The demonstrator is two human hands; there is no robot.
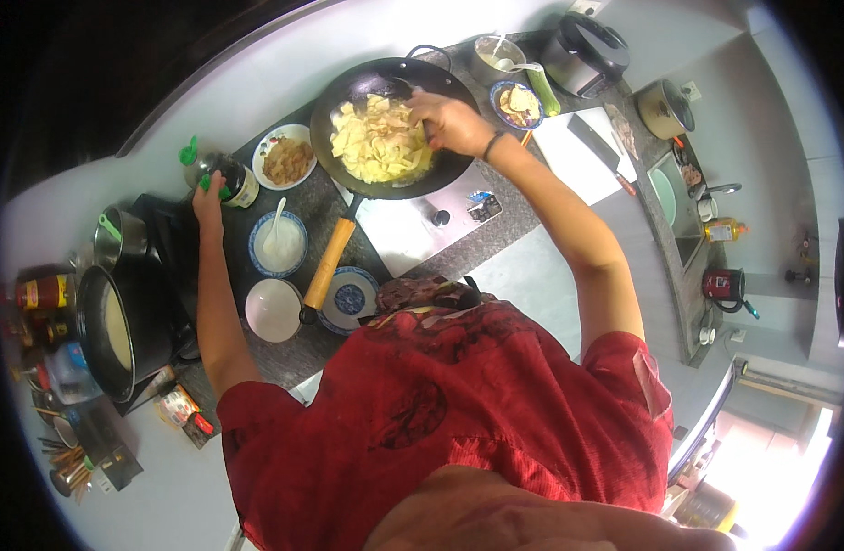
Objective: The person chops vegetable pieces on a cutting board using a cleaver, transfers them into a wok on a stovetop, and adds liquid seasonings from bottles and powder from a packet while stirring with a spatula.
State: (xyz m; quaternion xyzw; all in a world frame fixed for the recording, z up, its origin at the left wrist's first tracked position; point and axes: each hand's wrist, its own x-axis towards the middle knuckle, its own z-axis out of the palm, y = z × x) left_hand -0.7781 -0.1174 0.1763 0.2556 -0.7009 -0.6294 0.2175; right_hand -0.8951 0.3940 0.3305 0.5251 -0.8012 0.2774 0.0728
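A black wok (456, 162) with a wooden handle (330, 265) rests on the stove, holding pale yellow sliced food (377, 141). Over the wok's right side, my right hand (453, 124) has its fingers curled round a utensil, mostly hidden, whose metal part reaches into the wok. My left hand (210, 196) is at the green cap of a dark bottle (239, 184) with a pale label, left of the wok; its fingers seem to grip the cap. Between bottle and wok sits a bowl of brown food (286, 160). A blue-rimmed bowl (278, 242) below holds white powder and a spoon.
A white bowl (273, 310) and a blue-patterned dish (353, 297) stand near my body. At right are a cutting board (559, 148) with a knife (594, 142), a bowl of slices (518, 105) and a rice cooker (587, 55). A large black pot (129, 337) stands at left.
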